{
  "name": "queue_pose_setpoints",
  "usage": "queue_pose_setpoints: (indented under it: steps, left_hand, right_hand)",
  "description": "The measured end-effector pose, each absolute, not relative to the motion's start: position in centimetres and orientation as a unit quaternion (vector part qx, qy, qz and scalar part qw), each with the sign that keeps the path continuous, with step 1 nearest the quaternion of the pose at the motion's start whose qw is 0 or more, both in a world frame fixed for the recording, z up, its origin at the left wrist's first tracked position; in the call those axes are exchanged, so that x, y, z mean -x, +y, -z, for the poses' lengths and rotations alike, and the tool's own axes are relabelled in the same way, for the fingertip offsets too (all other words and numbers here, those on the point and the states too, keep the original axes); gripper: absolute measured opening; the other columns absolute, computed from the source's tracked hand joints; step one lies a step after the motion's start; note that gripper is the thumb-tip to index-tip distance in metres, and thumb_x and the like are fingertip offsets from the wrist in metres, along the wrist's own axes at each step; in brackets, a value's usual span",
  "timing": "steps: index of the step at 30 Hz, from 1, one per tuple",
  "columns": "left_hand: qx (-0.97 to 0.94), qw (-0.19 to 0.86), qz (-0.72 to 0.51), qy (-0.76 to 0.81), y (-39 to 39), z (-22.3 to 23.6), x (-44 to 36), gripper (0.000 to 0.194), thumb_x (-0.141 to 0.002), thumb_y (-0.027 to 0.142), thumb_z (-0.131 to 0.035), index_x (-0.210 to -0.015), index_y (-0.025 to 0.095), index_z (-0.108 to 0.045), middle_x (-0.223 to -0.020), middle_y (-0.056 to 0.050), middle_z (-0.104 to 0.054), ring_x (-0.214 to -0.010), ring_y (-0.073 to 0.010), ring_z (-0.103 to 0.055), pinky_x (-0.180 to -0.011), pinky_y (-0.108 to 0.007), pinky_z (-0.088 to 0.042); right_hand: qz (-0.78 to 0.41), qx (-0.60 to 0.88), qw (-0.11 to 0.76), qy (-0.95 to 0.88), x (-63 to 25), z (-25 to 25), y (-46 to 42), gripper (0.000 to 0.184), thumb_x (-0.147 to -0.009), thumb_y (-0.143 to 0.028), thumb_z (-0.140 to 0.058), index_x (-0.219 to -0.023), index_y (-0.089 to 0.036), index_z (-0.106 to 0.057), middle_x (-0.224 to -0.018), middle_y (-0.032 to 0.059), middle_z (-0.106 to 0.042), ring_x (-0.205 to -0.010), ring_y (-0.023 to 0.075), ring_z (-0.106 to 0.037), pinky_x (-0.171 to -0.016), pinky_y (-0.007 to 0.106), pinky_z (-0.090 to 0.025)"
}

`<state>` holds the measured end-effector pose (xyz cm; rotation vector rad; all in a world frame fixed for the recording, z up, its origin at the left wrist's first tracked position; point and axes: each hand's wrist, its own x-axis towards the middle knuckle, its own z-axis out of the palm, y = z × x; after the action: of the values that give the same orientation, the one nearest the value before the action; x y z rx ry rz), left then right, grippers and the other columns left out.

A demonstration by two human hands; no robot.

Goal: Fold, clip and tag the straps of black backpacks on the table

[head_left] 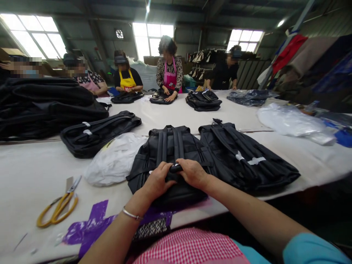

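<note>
A black backpack (192, 145) lies in front of me with its two shoulder straps facing up. My left hand (156, 180) and my right hand (194, 173) meet over its lower half. Both are closed, thumbs and fingers pinching a black strap (176, 168) between them. A bit of white shows on the strap by my fingertips; the rest of the grip is hidden. Touching this bag on the right is a second black backpack (233, 161), with white wraps around its straps. To the left lies a crumpled white plastic bag (112, 161).
Yellow-handled scissors (59, 211) and purple tape (93, 227) are at the near left. Another black backpack (101, 132) lies behind the plastic bag, by a large stack (44, 106). Clear plastic bags (294, 121) lie at the right. Several co-workers stand across the table.
</note>
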<state>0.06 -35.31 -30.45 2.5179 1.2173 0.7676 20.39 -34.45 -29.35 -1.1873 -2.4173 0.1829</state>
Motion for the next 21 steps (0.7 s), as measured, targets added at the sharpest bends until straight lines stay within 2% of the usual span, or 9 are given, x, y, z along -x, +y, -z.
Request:
queue_pose_setpoints:
  steps: [3,5,7,9,11,14,16,18,21]
  left_hand:
    - [-0.855,0.106,-0.284,0.421,-35.0,30.5,-0.9,0.061,-0.075,0.03,-0.074,-0.127,0.02,-0.044,-0.117,-0.009,-0.054,-0.103,-0.0224,-0.058,-0.088,-0.034,-0.051]
    - [-0.852,0.073,-0.26,0.448,-34.9,30.6,-1.4,0.044,-0.08,0.03,-0.067,-0.118,0.018,-0.05,-0.106,-0.008,-0.058,-0.094,-0.0222,-0.061,-0.08,-0.034,-0.053]
    - [-0.846,0.045,-0.229,0.479,-35.0,30.8,-1.6,0.023,-0.086,0.032,-0.06,-0.104,0.018,-0.057,-0.094,-0.007,-0.06,-0.082,-0.0212,-0.062,-0.071,-0.033,-0.052]
    - [-0.833,0.041,-0.236,0.498,-35.1,31.2,-1.6,0.017,-0.088,0.032,-0.056,-0.097,0.019,-0.059,-0.09,-0.006,-0.061,-0.079,-0.0203,-0.062,-0.07,-0.031,-0.051]
    - [-0.813,0.061,-0.283,0.505,-35.1,31.6,-1.4,0.016,-0.088,0.031,-0.057,-0.097,0.019,-0.059,-0.091,-0.006,-0.063,-0.083,-0.0196,-0.062,-0.075,-0.031,-0.05]
    - [-0.787,0.095,-0.335,0.509,-35.0,32.1,-1.1,0.016,-0.087,0.032,-0.058,-0.096,0.018,-0.059,-0.091,-0.005,-0.064,-0.085,-0.0189,-0.062,-0.078,-0.032,-0.049]
    - [-0.781,0.105,-0.341,0.512,-35.0,32.2,-1.0,0.016,-0.087,0.033,-0.058,-0.095,0.019,-0.06,-0.09,-0.005,-0.065,-0.084,-0.0188,-0.061,-0.077,-0.032,-0.049]
    - [-0.781,0.105,-0.338,0.514,-35.1,32.1,-1.1,0.016,-0.088,0.032,-0.058,-0.094,0.018,-0.06,-0.089,-0.005,-0.064,-0.083,-0.0187,-0.061,-0.076,-0.031,-0.049]
    - [-0.796,0.092,-0.326,0.503,-35.4,32.1,-1.2,0.015,-0.089,0.033,-0.057,-0.092,0.019,-0.06,-0.085,-0.004,-0.063,-0.081,-0.0181,-0.06,-0.074,-0.03,-0.048]
  right_hand:
    - [-0.12,0.448,0.227,-0.856,-20.0,29.2,-33.9,0.05,-0.083,-0.028,-0.066,-0.127,-0.015,-0.046,-0.102,0.0101,-0.069,-0.095,0.0252,-0.066,-0.084,0.037,-0.05]
    - [-0.181,0.459,0.255,-0.832,-20.0,29.3,-33.4,0.067,-0.079,-0.031,-0.072,-0.135,-0.016,-0.039,-0.101,0.009,-0.07,-0.094,0.0248,-0.067,-0.084,0.037,-0.05]
    - [-0.265,0.438,0.284,-0.81,-20.7,29.3,-32.7,0.073,-0.078,-0.029,-0.072,-0.139,-0.017,-0.034,-0.101,0.0073,-0.071,-0.092,0.0215,-0.068,-0.083,0.035,-0.052]
    - [-0.312,0.4,0.288,-0.813,-22.0,29.0,-31.9,0.063,-0.08,-0.025,-0.068,-0.136,-0.018,-0.039,-0.106,0.0074,-0.069,-0.092,0.0186,-0.067,-0.084,0.033,-0.052]
    - [-0.279,0.368,0.259,-0.848,-23.3,28.5,-31.0,0.055,-0.078,-0.018,-0.067,-0.131,-0.018,-0.049,-0.119,0.0099,-0.064,-0.105,0.0197,-0.062,-0.092,0.036,-0.048]
    - [-0.163,0.345,0.182,-0.906,-23.9,27.9,-30.1,0.064,-0.071,-0.013,-0.073,-0.131,-0.02,-0.053,-0.138,0.0135,-0.05,-0.128,0.0263,-0.045,-0.104,0.044,-0.037]
    - [-0.111,0.331,0.138,-0.927,-23.2,27.9,-29.8,0.069,-0.07,-0.019,-0.077,-0.134,-0.021,-0.052,-0.145,0.0146,-0.043,-0.132,0.0299,-0.038,-0.102,0.047,-0.036]
    - [-0.082,0.313,0.114,-0.939,-22.0,28.2,-29.8,0.064,-0.072,-0.029,-0.078,-0.131,-0.023,-0.054,-0.143,0.0131,-0.046,-0.131,0.031,-0.038,-0.099,0.048,-0.035]
    - [-0.067,0.298,0.108,-0.946,-20.6,28.8,-30.0,0.042,-0.079,-0.04,-0.071,-0.117,-0.023,-0.062,-0.123,0.0083,-0.063,-0.122,0.0277,-0.047,-0.094,0.044,-0.034]
